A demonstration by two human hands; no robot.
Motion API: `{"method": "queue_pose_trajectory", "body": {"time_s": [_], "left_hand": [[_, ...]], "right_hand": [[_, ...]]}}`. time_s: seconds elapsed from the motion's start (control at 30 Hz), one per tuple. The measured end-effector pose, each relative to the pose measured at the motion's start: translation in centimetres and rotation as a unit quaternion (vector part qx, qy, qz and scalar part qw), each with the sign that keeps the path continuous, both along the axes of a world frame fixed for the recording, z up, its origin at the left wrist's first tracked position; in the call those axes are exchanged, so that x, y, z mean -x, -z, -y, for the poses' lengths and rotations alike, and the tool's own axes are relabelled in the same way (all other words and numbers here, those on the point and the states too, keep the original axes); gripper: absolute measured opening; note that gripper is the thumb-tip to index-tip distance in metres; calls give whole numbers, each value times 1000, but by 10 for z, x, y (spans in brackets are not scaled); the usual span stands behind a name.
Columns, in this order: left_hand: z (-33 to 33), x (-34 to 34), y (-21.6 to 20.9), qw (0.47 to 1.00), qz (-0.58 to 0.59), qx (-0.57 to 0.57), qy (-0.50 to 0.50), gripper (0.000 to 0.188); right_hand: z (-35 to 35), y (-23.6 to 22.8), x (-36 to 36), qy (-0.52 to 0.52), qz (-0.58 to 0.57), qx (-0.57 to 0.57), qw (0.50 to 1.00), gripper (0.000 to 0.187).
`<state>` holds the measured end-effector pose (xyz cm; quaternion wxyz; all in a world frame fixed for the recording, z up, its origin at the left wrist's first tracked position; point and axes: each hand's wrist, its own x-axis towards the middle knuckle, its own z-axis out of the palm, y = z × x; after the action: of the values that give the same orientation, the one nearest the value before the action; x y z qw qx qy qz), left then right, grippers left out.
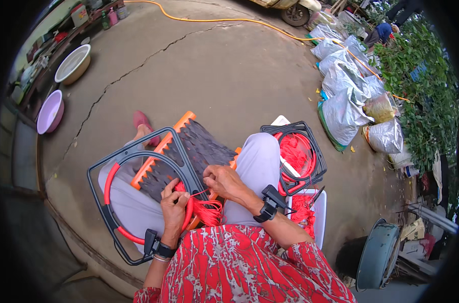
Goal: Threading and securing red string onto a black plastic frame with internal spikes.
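A black plastic frame (94,188) with a round opening, partly wrapped in red (108,184), lies across my lap. My left hand (173,208) is closed at the ring's right side, pinching red cord. A loose bundle of red cord (208,212) hangs beside it over my lap. One thin strand runs from my left fingers towards my right hand (225,181), whose fingers are curled closed around it; its end is hidden. Beneath both hands, between my knees, is a rack with orange toothed edges (161,146) and dark grey overlapping pieces (201,146).
By my right knee, stacked black frames (318,161) hold red cord (294,151), above a white bin (320,214) of more cord. Silver sacks (340,111) line the right, below a yellow hose (249,20). Basins (50,112) stand left; a metal drum (373,257) sits lower right.
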<state>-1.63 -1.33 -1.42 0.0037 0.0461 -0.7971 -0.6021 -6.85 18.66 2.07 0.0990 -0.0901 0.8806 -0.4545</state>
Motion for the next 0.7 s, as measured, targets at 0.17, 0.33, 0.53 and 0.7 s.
{"method": "queue_pose_trajectory", "body": {"time_s": [0.17, 0.33, 0.53, 0.7], "left_hand": [[1, -3, 0, 1000, 5, 12, -27, 13], [5, -10, -3, 998, -42, 45, -27, 12], [2, -11, -6, 996, -55, 61, -40, 13], [-1, -10, -20, 993, -69, 92, -29, 12]], "right_hand": [[8, 6, -2, -102, 56, -80, 990, 17], [19, -6, -10, -33, 53, -50, 997, 13], [42, -55, 0, -49, -13, 19, 999, 9], [65, -46, 11, -162, -46, -59, 984, 18]]}}
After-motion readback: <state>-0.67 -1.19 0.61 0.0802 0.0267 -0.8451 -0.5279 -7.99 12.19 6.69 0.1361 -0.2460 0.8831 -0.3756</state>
